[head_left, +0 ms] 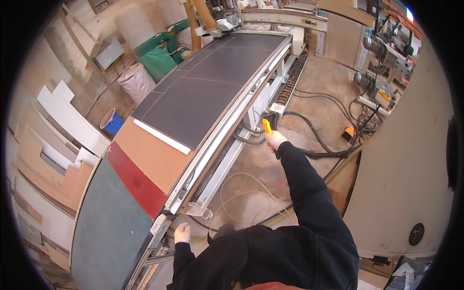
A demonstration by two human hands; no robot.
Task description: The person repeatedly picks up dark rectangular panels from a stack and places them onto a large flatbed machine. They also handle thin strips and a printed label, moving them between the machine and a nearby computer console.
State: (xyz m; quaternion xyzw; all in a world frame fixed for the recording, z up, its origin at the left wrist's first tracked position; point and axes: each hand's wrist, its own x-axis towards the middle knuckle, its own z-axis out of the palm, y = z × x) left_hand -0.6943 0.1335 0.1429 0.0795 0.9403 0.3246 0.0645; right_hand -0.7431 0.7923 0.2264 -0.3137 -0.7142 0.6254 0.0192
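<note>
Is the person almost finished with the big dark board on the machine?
Looks partly done: the dark board already shows thin cut lines across it. Right now the right hand points a yellow tool toward the machine's side, while the left hand hangs low. The cut pieces are all still lying on the bed.

We see a yellow tool (267,126) in our white-gloved right hand (274,140), black sleeves, and a white glove on our left hand (182,233). The machine bed (217,72) carries dark grey sheets, an orange-brown panel (150,154) and a red strip (135,180) toward its near end. A blue bucket (112,122) stands by its left edge.
</note>
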